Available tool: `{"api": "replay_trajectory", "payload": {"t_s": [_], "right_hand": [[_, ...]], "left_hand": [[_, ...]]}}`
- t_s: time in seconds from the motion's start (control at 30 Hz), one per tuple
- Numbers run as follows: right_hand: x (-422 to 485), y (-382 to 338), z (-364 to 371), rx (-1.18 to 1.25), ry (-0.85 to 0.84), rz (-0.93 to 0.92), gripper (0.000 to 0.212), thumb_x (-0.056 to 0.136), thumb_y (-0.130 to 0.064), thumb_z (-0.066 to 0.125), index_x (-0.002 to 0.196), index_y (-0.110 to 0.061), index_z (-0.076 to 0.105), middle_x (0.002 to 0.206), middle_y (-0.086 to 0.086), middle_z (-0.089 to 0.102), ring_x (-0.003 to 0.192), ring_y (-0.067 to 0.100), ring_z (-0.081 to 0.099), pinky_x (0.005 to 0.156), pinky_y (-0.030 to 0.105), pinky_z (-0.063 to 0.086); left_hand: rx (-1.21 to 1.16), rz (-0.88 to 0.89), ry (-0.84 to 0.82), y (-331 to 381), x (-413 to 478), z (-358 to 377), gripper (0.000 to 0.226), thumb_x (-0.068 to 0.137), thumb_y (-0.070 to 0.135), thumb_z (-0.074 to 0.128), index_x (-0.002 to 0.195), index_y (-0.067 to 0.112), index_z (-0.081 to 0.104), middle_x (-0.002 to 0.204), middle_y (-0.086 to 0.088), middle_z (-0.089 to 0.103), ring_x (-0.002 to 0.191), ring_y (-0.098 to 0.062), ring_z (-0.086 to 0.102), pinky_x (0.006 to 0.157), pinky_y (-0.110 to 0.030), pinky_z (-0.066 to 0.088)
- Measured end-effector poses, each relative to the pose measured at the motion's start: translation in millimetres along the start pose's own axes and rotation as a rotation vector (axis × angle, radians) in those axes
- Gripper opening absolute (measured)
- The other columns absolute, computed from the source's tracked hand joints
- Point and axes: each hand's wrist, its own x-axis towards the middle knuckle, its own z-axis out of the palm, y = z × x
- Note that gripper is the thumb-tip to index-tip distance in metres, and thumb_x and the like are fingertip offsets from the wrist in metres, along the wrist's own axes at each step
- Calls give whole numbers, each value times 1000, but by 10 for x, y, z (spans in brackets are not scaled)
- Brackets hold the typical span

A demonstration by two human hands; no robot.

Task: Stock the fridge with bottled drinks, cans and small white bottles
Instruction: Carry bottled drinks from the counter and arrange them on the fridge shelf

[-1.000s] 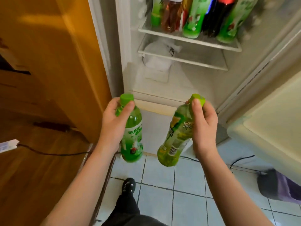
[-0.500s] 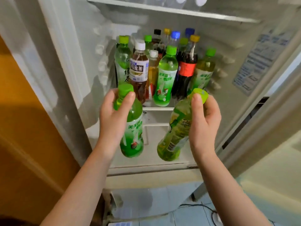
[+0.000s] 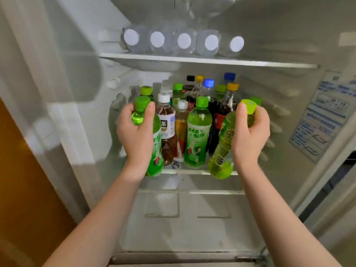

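Observation:
My left hand (image 3: 137, 137) grips a green drink bottle (image 3: 157, 153) by its neck, upright, in front of the left end of the middle fridge shelf (image 3: 192, 172). My right hand (image 3: 250, 136) grips a yellow-green tea bottle (image 3: 221, 151) just under its cap, tilted with its base to the left, at the shelf's right front. On that shelf stand several bottles: a brown tea bottle (image 3: 167, 130), another green bottle (image 3: 198, 132) and dark cola bottles (image 3: 223, 108) behind.
The upper shelf (image 3: 208, 61) carries a row of several clear bottles lying with white caps (image 3: 184, 41) facing out. Below the middle shelf is a glass shelf over a drawer (image 3: 185, 214). An orange door panel (image 3: 23, 180) stands left; a label sticker (image 3: 323, 116) is on the fridge's right wall.
Both hands have risen from above the floor tiles to the middle shelf, carrying their bottles. My view has tilted up, so the top shelf with lying bottles now shows.

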Motion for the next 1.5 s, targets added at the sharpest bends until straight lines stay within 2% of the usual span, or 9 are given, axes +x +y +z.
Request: {"api": "replay_trajectory", "payload": {"t_s": [0.2, 0.4, 0.53, 0.67, 0.77, 1.0, 1.1, 1.27, 1.5], "right_hand": [[60, 266, 200, -45, -40, -32, 18, 90, -41, 49, 86, -25, 54, 80, -16, 51, 79, -5, 47, 72, 7, 33], [136, 386, 322, -81, -63, -127, 10, 92, -38, 51, 89, -29, 55, 83, -23, 51, 81, -8, 46, 77, 12, 36], [32, 489, 266, -128, -100, -183, 39, 91, -33, 55, 123, -11, 52, 115, -4, 54, 108, 7, 49, 97, 22, 36], [-368, 691, 190, -269, -158, -223, 84, 84, -38, 64, 143, 3, 21, 147, 24, 30, 138, 30, 28, 115, 40, 21], [-592, 818, 178, -324, -186, -225, 101, 77, -41, 72, 144, 2, 10, 150, 28, 16, 142, 35, 16, 117, 43, 14], [-587, 951, 291, -340, -148, -218, 103, 70, -40, 78, 141, -1, 16, 147, 31, 24, 140, 31, 20, 116, 35, 14], [-570, 975, 353, -339, -156, -228, 103, 72, -51, 73, 141, 0, 17, 146, 29, 23, 140, 28, 18, 116, 34, 13], [-541, 1013, 437, -338, -181, -229, 109, 68, -61, 68, 139, 3, 17, 144, 32, 27, 136, 35, 24, 116, 34, 15], [-504, 1010, 424, -318, -203, -233, 115, 63, -60, 73, 140, 2, 15, 144, 32, 27, 135, 37, 26, 116, 34, 16]], "left_hand": [[92, -21, 96, -295, 98, 103, 26, 81, 42, 63, 92, 19, 63, 81, 16, 62, 77, 0, 57, 80, -30, 49], [85, -7, 162, -450, 147, 105, 30, 86, 32, 59, 108, 12, 59, 98, 12, 61, 90, 5, 55, 87, -16, 44], [63, 45, 98, -608, -107, 34, 46, 81, 24, 62, 124, 29, 46, 116, 3, 57, 106, -6, 57, 91, -22, 46], [349, 70, 58, -853, -412, -18, 93, 70, 45, 68, 144, 12, 22, 146, -12, 33, 135, -25, 33, 112, -46, 29], [453, 167, 29, -930, -453, -21, 107, 63, 54, 73, 144, 13, 16, 148, -13, 27, 139, -25, 26, 115, -38, 22], [437, 106, 7, -1084, -231, -31, 120, 50, 61, 76, 145, 18, 18, 146, -6, 32, 135, -11, 29, 112, -21, 21], [418, 88, 14, -1131, -184, -9, 119, 48, 63, 75, 143, 21, 18, 145, -8, 34, 131, -1, 24, 109, -14, 18], [647, 376, 10, -1225, -134, 0, 92, 71, 64, 61, 129, 3, 25, 134, -33, 33, 128, -36, 28, 112, -40, 20], [690, 416, -42, -1112, -167, -20, 80, 79, 57, 52, 131, 3, 24, 138, -29, 28, 126, -38, 29, 107, -50, 22]]}}
